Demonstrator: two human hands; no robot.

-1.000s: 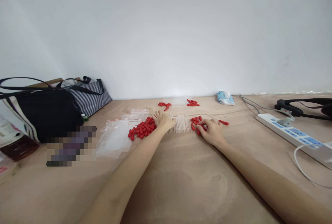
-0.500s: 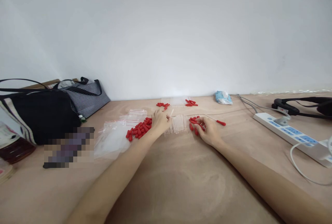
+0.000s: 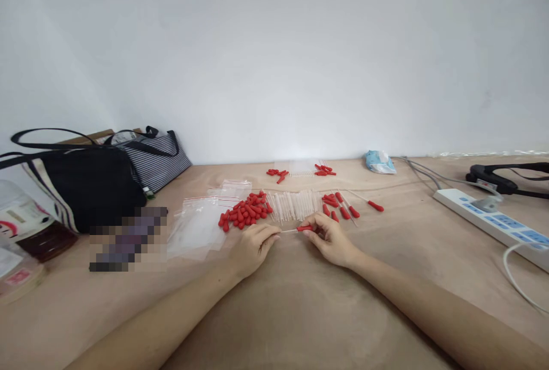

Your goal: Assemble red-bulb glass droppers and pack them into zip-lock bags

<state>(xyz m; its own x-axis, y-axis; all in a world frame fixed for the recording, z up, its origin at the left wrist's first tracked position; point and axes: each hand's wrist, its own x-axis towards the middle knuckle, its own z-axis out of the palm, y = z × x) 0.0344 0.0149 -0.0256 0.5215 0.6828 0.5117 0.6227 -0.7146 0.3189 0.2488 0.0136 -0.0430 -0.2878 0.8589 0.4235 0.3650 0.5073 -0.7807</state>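
My left hand point(image 3: 252, 246) pinches the end of a thin clear tube point(image 3: 289, 231) just above the wooden table point(image 3: 300, 313). My right hand point(image 3: 329, 238) pinches a red cap point(image 3: 304, 228) at the tube's other end. Both hands meet in front of a row of clear tubes point(image 3: 294, 205). A pile of loose red caps point(image 3: 246, 212) lies left of that row. Several capped tubes point(image 3: 343, 205) lie to its right. Farther back, near the wall, sits a second small group of tubes and red caps point(image 3: 302, 170).
Clear zip bags point(image 3: 201, 221) lie left of the caps. A black bag point(image 3: 81, 184) and a striped bag point(image 3: 156, 158) stand at the left. A white power strip point(image 3: 493, 221) with cables, a black headset point(image 3: 506, 178) and a blue packet point(image 3: 380, 162) are at the right.
Both hands drew back from the piles toward me and came together. The left now holds a clear tube and the right a red cap at its end.
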